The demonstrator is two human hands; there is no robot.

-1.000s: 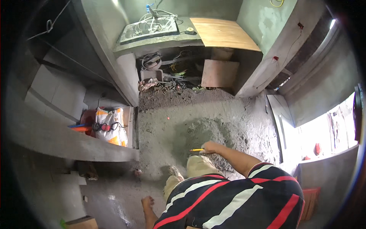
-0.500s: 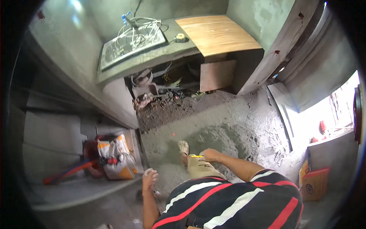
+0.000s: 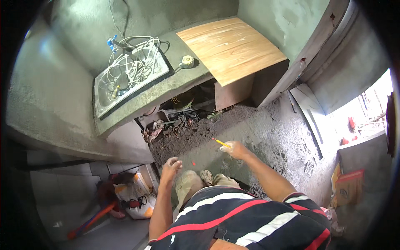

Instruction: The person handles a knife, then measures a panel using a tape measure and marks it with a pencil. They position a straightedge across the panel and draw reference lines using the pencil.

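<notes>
In a room of grey plastered walls, you stand over a rough, uneven cement floor that seems to demand careful footing; before you runs a bare concrete counter, its right end carrying a pale wood board, its left a sink tangled with white cables; your right hand reaches forward, fingers closed in a pinch, while your left hand hangs farther left, fingers loosely curled, nothing visible in them; a yellow tape measure sits between sink and board; the yellow pencil lies in your right fingertips, pointing forward and left, apart from the counter; best, probably, to keep that pinch light but firm, tip unobstructed, left hand free for steadying.
</notes>
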